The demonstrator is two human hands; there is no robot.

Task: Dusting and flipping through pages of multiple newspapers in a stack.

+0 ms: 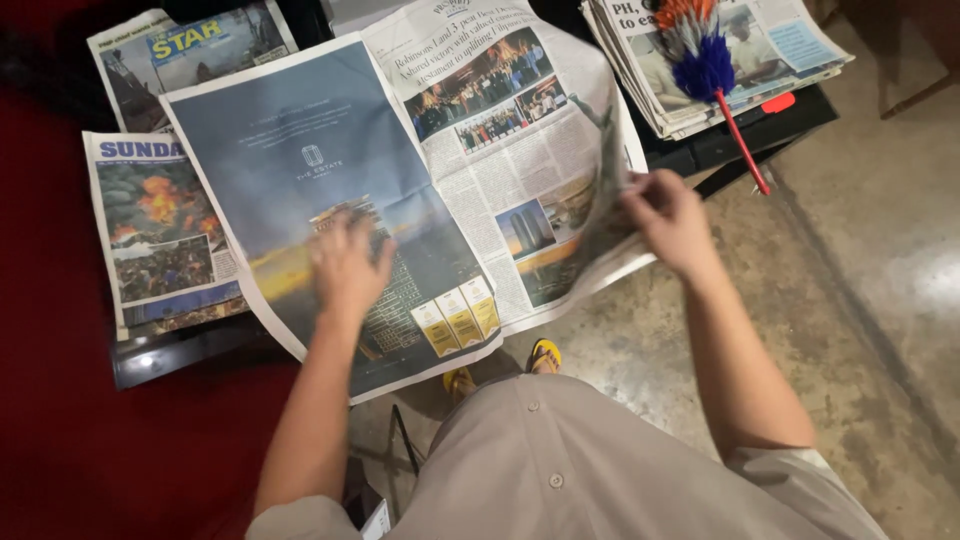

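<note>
Head view: hands (350,265) flatten thin, creased newspaper (400,170) spread.

This looks like a newspaper stall or small shop. Folded papers lie spread over a low black table (720,145), and a thick stack of newspapers (700,60) carries a red-handled duster with blue and orange feathers (705,60). The floor is bare, stained grey concrete (880,300).

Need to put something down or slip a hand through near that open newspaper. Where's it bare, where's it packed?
Bare: the concrete floor right of the right hand, below the feather duster, and a dark table strip under the folded papers. Crowded: the open newspaper, pressed by the left hand, covers the middle; a stack of papers fills the top right.
</note>
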